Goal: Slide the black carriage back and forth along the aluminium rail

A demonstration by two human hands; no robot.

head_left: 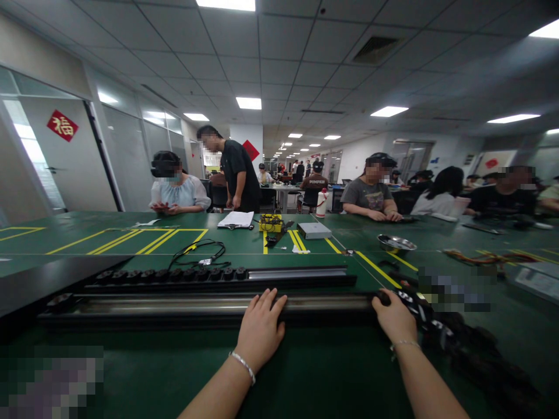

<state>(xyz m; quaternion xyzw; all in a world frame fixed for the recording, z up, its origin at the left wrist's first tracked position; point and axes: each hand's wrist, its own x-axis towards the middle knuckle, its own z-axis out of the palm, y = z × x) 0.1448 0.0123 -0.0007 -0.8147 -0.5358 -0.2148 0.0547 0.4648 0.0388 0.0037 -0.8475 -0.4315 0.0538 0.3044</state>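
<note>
A long black rail (166,306) with a shiny metal channel lies across the green table in front of me. My left hand (261,326) rests on it near the middle, fingers stretched and slightly spread. At the rail's right end, my right hand (396,319) pinches a small black piece (382,297); its exact kind is hidden by the fingers. Behind lies a second black rail (301,273), carrying a row of round black pieces (187,274) on its left part. To the right of my right hand, a blurred pile of black parts (467,343) stretches towards the near edge.
A black cable (205,250) lies behind the rails. Farther back are a clipboard with paper (236,219), a yellow box (271,223), a grey box (314,231) and a metal bowl (396,243). Several people sit across the table; one person (239,174) stands.
</note>
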